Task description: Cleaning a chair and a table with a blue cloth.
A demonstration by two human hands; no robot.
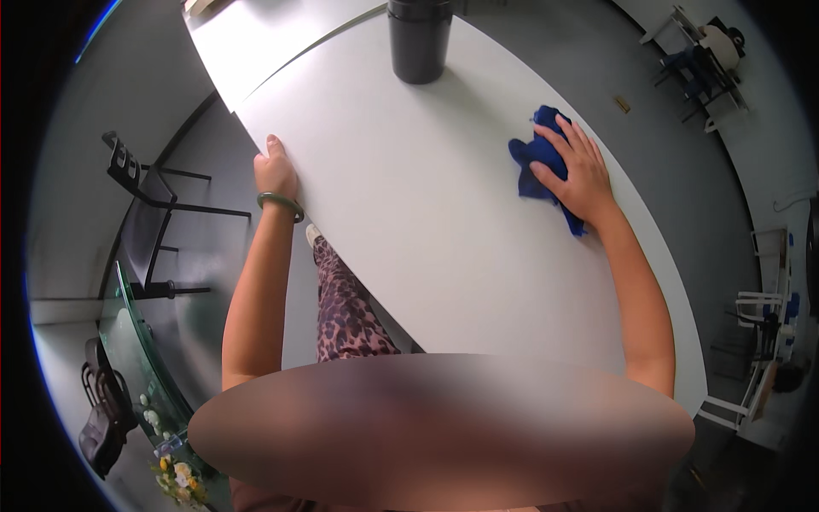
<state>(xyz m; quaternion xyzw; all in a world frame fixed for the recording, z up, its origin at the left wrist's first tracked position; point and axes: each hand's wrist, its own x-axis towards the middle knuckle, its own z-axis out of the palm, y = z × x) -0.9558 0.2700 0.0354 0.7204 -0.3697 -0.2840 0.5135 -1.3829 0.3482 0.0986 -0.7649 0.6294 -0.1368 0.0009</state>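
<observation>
My right hand (579, 169) lies palm down on a crumpled dark blue cloth (534, 157), near the far right edge of a white table (416, 205). Its fingers are slightly spread and press the cloth to the tabletop; part of the cloth is hidden under the palm. At the table's left edge, my left hand (276, 169) grips the rim with the thumb on top, its other fingers out of sight below. A green bangle (280, 203) circles the left wrist. Upright at the back of the table stands a black cylindrical container (419, 45), its top cut off by the frame.
Another white surface (269, 38) adjoins the table at the back left. To the left are a black chair (150, 198) and a glass-topped table (137, 358) near yellow and white flowers (179, 480). A person (720, 48) sits far off at upper right. A blurred oval covers the bottom.
</observation>
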